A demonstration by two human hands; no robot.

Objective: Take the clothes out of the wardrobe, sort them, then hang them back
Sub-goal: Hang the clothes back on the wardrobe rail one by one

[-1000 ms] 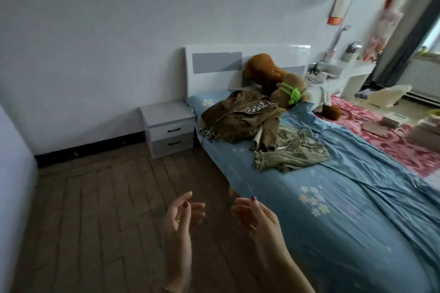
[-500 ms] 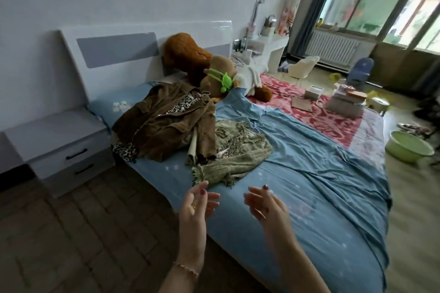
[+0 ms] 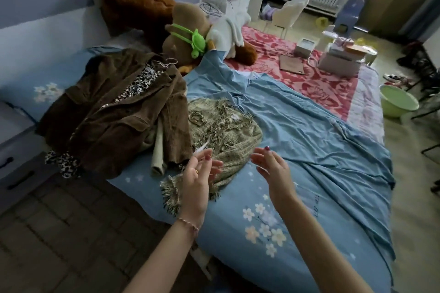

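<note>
A brown corduroy jacket (image 3: 119, 112) with a leopard-print lining lies spread on the blue bed sheet (image 3: 309, 140) near the headboard. To its right lies a crumpled olive tweed garment (image 3: 226, 131) with fringed edges. A beige piece of cloth (image 3: 159, 150) pokes out between them. My left hand (image 3: 197, 178) hovers over the near edge of the tweed garment, fingers apart, holding nothing. A short way to the right, my right hand (image 3: 273, 169) is raised above the sheet, also open and empty. The wardrobe is out of view.
Brown plush toys (image 3: 181, 24) with a green turtle strap sit at the headboard. Boxes (image 3: 340, 57) rest on the red patterned cover at the far side. A grey nightstand (image 3: 14, 150) stands at left, a green basin (image 3: 397, 100) on the floor at right.
The view has swung right and closer to the bed. Both hands have moved forward from above the floor to over the sheet, next to the tweed garment, still empty.
</note>
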